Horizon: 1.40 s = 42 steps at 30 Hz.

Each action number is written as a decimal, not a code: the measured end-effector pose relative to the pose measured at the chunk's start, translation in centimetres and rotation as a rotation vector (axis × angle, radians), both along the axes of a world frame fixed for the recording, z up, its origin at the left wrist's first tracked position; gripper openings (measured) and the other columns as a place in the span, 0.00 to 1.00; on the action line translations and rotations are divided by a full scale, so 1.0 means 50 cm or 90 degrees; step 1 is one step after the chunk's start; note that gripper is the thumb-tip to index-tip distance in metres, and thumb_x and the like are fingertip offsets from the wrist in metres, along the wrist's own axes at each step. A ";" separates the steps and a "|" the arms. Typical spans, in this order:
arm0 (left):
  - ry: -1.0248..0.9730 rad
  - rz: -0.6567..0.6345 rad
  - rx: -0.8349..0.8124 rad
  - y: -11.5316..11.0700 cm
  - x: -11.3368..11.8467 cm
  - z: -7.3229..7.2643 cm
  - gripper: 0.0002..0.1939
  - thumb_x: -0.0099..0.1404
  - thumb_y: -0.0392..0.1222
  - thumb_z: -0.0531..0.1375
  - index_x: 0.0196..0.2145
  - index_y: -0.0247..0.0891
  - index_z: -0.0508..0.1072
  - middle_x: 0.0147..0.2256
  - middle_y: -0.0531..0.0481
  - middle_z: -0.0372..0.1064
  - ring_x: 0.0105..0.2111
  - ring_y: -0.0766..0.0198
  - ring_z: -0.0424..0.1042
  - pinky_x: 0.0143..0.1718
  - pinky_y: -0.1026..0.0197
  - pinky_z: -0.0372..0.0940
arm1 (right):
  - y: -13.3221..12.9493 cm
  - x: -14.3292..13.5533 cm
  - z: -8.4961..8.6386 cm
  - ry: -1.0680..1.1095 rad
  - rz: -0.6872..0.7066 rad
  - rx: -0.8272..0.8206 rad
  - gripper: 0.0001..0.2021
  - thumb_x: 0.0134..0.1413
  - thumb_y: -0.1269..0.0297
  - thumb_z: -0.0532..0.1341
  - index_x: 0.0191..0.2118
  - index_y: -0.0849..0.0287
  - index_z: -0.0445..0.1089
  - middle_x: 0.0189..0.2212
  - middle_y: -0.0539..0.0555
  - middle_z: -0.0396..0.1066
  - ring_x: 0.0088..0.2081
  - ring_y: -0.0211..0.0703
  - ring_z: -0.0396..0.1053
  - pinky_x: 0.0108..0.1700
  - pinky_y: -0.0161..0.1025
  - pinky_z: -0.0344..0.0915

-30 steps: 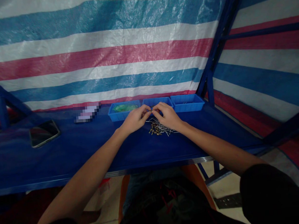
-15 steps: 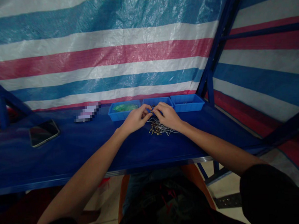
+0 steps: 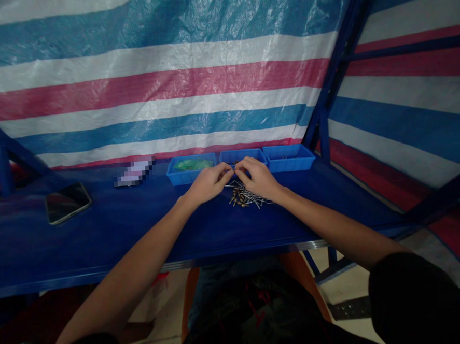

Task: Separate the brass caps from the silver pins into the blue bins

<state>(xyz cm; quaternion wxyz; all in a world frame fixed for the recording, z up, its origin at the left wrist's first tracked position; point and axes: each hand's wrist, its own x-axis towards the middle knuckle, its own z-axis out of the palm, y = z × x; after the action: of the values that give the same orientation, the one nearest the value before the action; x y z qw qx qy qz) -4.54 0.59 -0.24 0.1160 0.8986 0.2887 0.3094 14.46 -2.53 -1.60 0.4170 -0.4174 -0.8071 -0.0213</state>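
My left hand (image 3: 212, 182) and my right hand (image 3: 256, 176) meet fingertip to fingertip above the blue table. Both are closed in a pinch. Whatever sits between the fingertips is too small to make out. Just below and partly behind my right hand lies a pile of thin metal rods with brass-coloured ends (image 3: 247, 196). Behind the hands stands the middle blue bin (image 3: 241, 154), its contents mostly hidden by my fingers.
A blue bin (image 3: 169, 174) with green plastic-like material stands at left, and another blue bin (image 3: 290, 164) holds a few small dark pieces at right. A phone (image 3: 69, 203) and a pixelated item (image 3: 135, 171) lie on the blue table (image 3: 140, 239). Striped sheeting (image 3: 150, 88) hangs behind.
The fingers of my left hand have closed in toward my right fingertips, so the gap between the hands is smaller. The pile and bins stay where they were.
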 end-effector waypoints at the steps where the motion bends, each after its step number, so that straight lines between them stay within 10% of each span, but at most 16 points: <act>1: -0.007 -0.002 -0.003 0.001 0.000 -0.001 0.12 0.69 0.46 0.52 0.43 0.37 0.69 0.26 0.52 0.71 0.24 0.66 0.69 0.27 0.63 0.60 | 0.001 0.000 0.000 0.002 -0.004 -0.001 0.06 0.61 0.66 0.53 0.33 0.57 0.66 0.30 0.53 0.67 0.36 0.44 0.64 0.41 0.43 0.59; 19: 0.008 -0.020 -0.038 -0.001 0.001 0.002 0.19 0.73 0.45 0.45 0.29 0.37 0.67 0.24 0.51 0.69 0.26 0.66 0.70 0.31 0.63 0.62 | -0.008 -0.002 0.003 0.008 0.020 0.021 0.03 0.57 0.68 0.56 0.35 0.57 0.66 0.30 0.52 0.65 0.35 0.43 0.64 0.40 0.41 0.61; 26: -0.055 -0.037 -0.039 0.000 0.001 -0.007 0.12 0.69 0.45 0.53 0.47 0.38 0.64 0.26 0.54 0.68 0.24 0.67 0.68 0.26 0.64 0.60 | -0.003 0.000 0.001 0.017 -0.006 0.013 0.09 0.62 0.63 0.54 0.32 0.58 0.67 0.29 0.52 0.65 0.35 0.43 0.64 0.39 0.41 0.60; 42: -0.042 -0.015 -0.031 -0.006 0.002 -0.003 0.10 0.71 0.44 0.49 0.40 0.37 0.66 0.26 0.53 0.70 0.25 0.66 0.70 0.29 0.62 0.63 | -0.007 -0.002 0.001 0.012 0.025 0.013 0.03 0.60 0.67 0.55 0.37 0.57 0.65 0.32 0.52 0.66 0.35 0.43 0.64 0.40 0.41 0.60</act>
<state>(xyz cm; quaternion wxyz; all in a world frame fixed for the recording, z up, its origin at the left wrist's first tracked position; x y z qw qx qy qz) -4.43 0.30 -0.41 0.1510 0.8882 0.2815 0.3303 14.34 -2.89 -1.54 0.4292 -0.3974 -0.8109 -0.0176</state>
